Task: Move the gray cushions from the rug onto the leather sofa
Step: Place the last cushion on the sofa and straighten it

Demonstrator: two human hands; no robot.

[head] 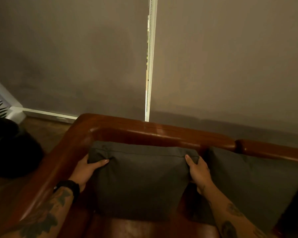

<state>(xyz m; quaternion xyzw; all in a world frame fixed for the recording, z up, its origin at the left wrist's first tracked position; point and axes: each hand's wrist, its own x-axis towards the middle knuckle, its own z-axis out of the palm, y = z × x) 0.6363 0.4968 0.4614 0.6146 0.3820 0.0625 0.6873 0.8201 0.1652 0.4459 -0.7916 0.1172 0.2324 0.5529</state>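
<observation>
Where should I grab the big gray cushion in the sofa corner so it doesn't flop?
Probably grip the gray cushion at its two upper side edges, coming from the front. It stands upright against the sofa back, as the left hand and right hand hold it.

Matt, finely woven cloth on the dark gray square fabric cushion (141, 182), seam piped along its top, and the second gray cloth cushion (251, 186) beside it looks just as dull. Glossy, smooth reddish-brown leather sofa (162, 133), highlights sliding along its rounded back, the seat duller and faintly scuffed. Matt black wristband (70, 186).
</observation>
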